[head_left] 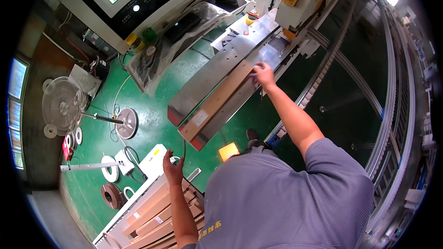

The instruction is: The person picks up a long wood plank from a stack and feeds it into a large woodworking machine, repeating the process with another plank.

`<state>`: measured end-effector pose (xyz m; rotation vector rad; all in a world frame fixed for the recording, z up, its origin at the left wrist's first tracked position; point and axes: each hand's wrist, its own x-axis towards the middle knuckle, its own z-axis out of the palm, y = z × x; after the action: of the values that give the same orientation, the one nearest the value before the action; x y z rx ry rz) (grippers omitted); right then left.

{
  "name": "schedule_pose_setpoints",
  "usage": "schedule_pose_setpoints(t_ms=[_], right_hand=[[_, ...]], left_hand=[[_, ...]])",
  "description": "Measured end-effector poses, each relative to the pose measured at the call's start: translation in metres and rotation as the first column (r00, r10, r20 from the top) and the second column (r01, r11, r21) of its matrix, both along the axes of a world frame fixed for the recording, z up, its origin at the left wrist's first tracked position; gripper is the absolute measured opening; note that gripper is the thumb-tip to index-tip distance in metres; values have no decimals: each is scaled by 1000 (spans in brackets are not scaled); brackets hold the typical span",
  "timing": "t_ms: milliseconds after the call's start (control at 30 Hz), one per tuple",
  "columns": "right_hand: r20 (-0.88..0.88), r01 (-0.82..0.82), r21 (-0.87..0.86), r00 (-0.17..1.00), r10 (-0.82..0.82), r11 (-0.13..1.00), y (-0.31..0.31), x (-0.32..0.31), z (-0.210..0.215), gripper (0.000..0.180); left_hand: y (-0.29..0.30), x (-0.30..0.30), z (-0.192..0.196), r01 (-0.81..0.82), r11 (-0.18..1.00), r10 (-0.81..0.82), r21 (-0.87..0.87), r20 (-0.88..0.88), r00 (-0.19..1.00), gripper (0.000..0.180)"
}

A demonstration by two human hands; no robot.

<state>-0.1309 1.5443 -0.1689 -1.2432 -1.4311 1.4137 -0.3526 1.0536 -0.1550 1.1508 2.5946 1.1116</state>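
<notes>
A long brown board [218,97] with a white label near its front end lies lengthwise along a metal machine table [198,85]. At the board's far end my right hand [264,76] has its fingers curled against the edge, gripping it there; the fingertips are slightly blurred. My left hand [173,168] is raised, empty, thumb and fingers apart. It hovers beside the near end of the table, above a white-edged rack or cart. Several similar brown boards [161,216] with small labels are stacked there, beside my left forearm.
A control console [138,0] with a lit screen stands at the far left; below it are a keyboard [182,26] and mouse [226,1]. A floor fan [64,106] and strip rolls [112,195] stand left. Metal rails [360,78] run along the right. A yellow box [228,151] is near my feet.
</notes>
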Motion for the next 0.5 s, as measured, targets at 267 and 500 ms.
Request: schedule_pose_setpoints(t_ms=[267,500], right_hand=[[167,-92,-155,979,118,984,-74,-12,26,88],[209,-66,-80,974,81,995,-90,-64,42,99]], left_hand=[[-13,35,-57,96,974,-31,-206,298,954,48],[-53,68,-139,143,966,0,-214,555,832,44]])
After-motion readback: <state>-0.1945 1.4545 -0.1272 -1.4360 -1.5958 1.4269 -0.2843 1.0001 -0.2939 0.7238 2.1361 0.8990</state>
